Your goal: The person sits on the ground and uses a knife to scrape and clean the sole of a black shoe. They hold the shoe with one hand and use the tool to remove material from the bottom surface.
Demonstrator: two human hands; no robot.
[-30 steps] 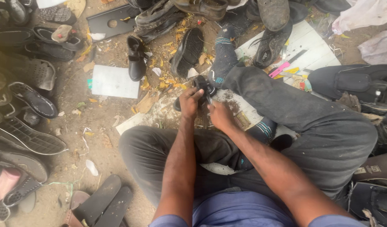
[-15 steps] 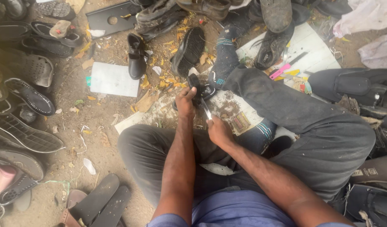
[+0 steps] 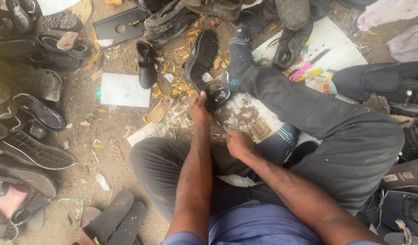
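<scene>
I sit on the ground with my legs in dark grey trousers. My left hand reaches forward and grips a small black shoe that rests on a stained white board beside my sock-clad foot. My right hand is closer to me, fingers closed around a thin tool whose tip points toward the shoe; the tool itself is mostly hidden. Both forearms are bare.
Worn shoes and sandals line the left edge and the top. A black shoe sole, a small black boot, a white sheet, a pink-handled tool and dark bags lie around. Two slippers lie near my knee.
My right hand has pulled back from the shoe toward my body. My left hand stays forward on the shoe, which has shifted slightly away from me.
</scene>
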